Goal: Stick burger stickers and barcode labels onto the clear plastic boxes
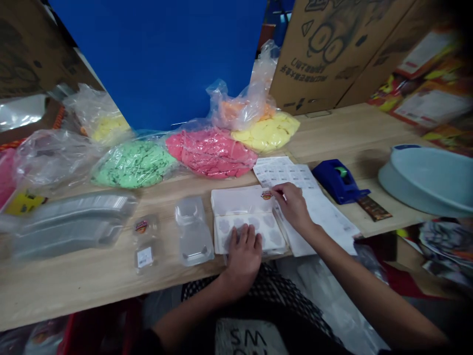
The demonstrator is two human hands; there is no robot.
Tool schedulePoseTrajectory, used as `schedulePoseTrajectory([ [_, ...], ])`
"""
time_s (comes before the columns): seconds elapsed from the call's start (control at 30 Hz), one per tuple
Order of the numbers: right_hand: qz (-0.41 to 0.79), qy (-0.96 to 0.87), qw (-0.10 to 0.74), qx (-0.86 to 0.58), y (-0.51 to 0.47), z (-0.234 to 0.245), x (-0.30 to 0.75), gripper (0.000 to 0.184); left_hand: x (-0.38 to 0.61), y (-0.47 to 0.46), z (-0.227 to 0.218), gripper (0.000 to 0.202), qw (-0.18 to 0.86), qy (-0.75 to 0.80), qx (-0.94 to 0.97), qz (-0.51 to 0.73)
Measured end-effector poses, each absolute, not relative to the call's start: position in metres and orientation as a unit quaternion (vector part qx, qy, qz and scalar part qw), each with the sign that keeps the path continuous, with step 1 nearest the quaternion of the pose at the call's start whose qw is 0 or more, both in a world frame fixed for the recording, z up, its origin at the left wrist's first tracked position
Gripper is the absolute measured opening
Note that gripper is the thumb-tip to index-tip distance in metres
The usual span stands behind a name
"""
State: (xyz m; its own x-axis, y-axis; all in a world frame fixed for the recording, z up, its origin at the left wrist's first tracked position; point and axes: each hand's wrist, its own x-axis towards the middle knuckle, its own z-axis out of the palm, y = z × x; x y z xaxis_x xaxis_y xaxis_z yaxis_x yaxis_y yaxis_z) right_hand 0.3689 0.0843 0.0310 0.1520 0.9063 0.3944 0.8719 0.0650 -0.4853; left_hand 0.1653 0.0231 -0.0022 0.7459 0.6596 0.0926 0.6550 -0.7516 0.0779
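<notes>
A stack of sticker sheets lies near the front edge of the table, its top sheet showing several grey peeled outlines. Across its lower half my left hand rests flat, fingers stretched out. Between thumb and forefinger, my right hand pinches a small round logo sticker at the stack's upper right corner. To the left sits an unlabelled clear plastic clamshell box. Beside it is another clamshell bearing a logo sticker and a white barcode label.
Barcode label sheets lie right of the stack. Farther right are a blue tape dispenser and a pale blue basin. Bags of green, pink and yellow material line the back. Nested clear trays lie left.
</notes>
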Motion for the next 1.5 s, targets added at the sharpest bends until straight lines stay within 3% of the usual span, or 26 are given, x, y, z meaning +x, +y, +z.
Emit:
schedulePoseTrajectory([
  [0.2, -0.012, -0.672, 0.326, -0.665, 0.079, 0.035, 0.357, 0.023, 0.165, 0.026, 0.005, 0.036, 0.023, 0.351, 0.935, 0.052],
  [0.4, -0.071, -0.685, 0.305, -0.658, 0.091, 0.018, 0.351, 0.020, 0.158, 0.030, 0.017, 0.055, 0.020, 0.327, 0.944, 0.026],
  [0.77, -0.151, -0.717, 0.145, -0.665, 0.107, 0.006, 0.350, 0.018, 0.157, 0.030, 0.010, 0.055, 0.020, 0.315, 0.949, 0.020],
  [0.93, -0.150, -0.770, 0.130, -0.606, 0.093, -0.002, 0.354, 0.017, 0.156, 0.027, 0.007, 0.051, 0.035, 0.323, 0.945, 0.034],
  [1.07, -0.124, -0.782, 0.165, -0.588, 0.063, 0.000, 0.354, 0.018, 0.157, 0.025, 0.007, 0.050, 0.044, 0.336, 0.940, 0.050],
  [1.17, -0.062, -0.751, 0.258, -0.605, 0.043, 0.011, 0.352, 0.016, 0.158, 0.023, 0.009, 0.047, 0.060, 0.342, 0.936, 0.056],
  [1.33, 0.190, -0.544, 0.499, -0.648, 0.047, 0.050, 0.340, 0.024, 0.139, 0.012, 0.046, 0.042, 0.097, 0.299, 0.943, 0.113],
  [1.4, 0.305, -0.475, 0.543, -0.622, 0.059, 0.069, 0.326, 0.030, 0.116, 0.010, 0.070, 0.034, 0.101, 0.284, 0.932, 0.200],
  [1.5, 0.421, -0.463, 0.540, -0.563, 0.083, 0.093, 0.295, 0.034, 0.070, 0.018, 0.094, 0.027, 0.071, 0.374, 0.862, 0.335],
])
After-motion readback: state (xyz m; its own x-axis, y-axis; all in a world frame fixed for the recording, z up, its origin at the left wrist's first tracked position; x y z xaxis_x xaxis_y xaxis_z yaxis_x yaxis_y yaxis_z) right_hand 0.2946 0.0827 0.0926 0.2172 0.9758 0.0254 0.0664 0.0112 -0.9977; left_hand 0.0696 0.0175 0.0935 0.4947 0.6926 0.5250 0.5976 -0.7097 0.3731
